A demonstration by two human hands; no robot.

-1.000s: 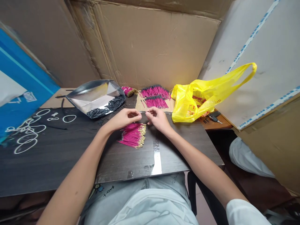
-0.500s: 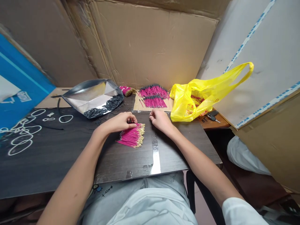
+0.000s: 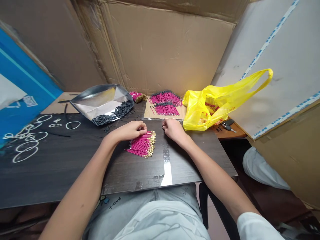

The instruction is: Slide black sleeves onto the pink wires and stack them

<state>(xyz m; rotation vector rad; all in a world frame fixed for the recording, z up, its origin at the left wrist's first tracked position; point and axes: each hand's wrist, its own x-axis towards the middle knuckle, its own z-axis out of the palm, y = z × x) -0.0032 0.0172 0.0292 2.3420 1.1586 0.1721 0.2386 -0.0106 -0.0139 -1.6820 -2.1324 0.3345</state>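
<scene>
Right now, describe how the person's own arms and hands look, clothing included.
The left hand and right hand are bare, with no gloves, and no watch or bracelet shows at either wrist. Both forearms are uncovered. A loose, pale, whitish sleeve ends near the right elbow; the left sleeve is out of view.

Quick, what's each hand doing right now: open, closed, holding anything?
Left hand: closed, at the pink gold-tipped pieces; whether it grips one cannot be told.
Right hand: curled closed; anything inside is hidden.
</scene>
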